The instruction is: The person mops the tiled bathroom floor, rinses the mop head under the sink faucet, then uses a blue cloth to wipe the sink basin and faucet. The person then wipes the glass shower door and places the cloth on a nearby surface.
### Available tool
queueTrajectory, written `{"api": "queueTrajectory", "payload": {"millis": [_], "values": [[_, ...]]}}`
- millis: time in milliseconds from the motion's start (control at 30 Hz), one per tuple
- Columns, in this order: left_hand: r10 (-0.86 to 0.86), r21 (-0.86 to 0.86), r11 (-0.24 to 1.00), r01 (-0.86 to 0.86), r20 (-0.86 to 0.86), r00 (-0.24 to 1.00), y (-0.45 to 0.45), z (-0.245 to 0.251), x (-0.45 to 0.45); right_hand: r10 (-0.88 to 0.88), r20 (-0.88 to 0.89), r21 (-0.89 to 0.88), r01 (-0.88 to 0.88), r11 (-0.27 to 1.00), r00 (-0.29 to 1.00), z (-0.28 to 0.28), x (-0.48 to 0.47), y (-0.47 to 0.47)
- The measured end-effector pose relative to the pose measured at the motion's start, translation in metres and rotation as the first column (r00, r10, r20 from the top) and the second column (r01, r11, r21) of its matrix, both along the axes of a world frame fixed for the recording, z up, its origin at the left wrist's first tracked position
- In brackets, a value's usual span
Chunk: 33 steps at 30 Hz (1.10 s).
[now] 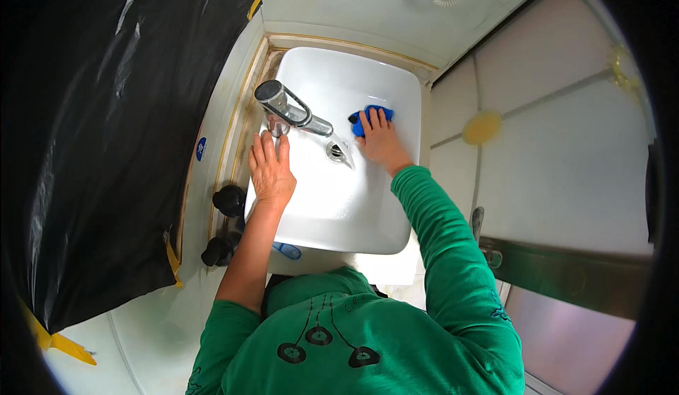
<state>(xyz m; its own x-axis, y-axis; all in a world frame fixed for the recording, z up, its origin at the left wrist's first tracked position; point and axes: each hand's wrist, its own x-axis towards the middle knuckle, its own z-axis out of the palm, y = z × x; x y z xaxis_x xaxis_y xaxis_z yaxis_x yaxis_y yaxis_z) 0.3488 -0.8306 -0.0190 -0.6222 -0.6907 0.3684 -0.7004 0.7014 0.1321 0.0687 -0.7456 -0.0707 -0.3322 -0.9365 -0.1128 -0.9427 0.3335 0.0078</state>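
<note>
A white ceramic washbasin [318, 199] lies before me. My right hand [379, 138] presses a blue cloth [358, 127] against the basin's inner surface, towards its right side. My left hand [271, 169] rests on the basin's left rim, fingers slightly spread, close to the base of a chrome faucet [318, 125]. Nothing shows in its grasp, though its palm is hidden. Water [344, 151] runs from the spout beside the metal drain [334, 152].
Two black bottles or containers [229, 200] stand left of the basin, near my left forearm. A blue-handled item [288, 250] lies by the front rim. Black plastic sheeting [122, 130] is taped up at left. A tiled wall [562, 172] with a metal bar rises at right.
</note>
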Motion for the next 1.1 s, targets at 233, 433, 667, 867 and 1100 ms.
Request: {"api": "queueTrajectory", "payload": {"millis": [233,433,667,867,1100], "values": [[-0.031,-0.017,0.999,0.031,-0.024,0.999,0.0,-0.001,0.005,-0.022,-0.028,0.053,0.023,0.998,0.999,-0.002,0.063,0.049],[-0.018,0.024,1.0,0.019,-0.007,1.0,0.001,0.003,0.004,0.058,0.17,0.027,-0.063,0.998,0.984,0.022,0.137,0.077],[-0.005,0.096,0.995,0.015,-0.1,0.995,0.001,0.008,0.003,0.112,0.465,-0.515,0.165,0.841,0.878,0.037,0.142,0.023],[-0.043,0.101,0.993,0.058,-0.14,0.989,-0.002,0.009,0.009,0.096,0.301,-0.224,-0.027,0.974,0.949,-0.005,0.19,0.004],[-0.008,0.085,0.996,0.016,-0.098,0.995,0.0,0.003,0.003,0.423,0.633,-0.236,-0.358,0.903,0.649,-0.009,0.204,0.036]]}}
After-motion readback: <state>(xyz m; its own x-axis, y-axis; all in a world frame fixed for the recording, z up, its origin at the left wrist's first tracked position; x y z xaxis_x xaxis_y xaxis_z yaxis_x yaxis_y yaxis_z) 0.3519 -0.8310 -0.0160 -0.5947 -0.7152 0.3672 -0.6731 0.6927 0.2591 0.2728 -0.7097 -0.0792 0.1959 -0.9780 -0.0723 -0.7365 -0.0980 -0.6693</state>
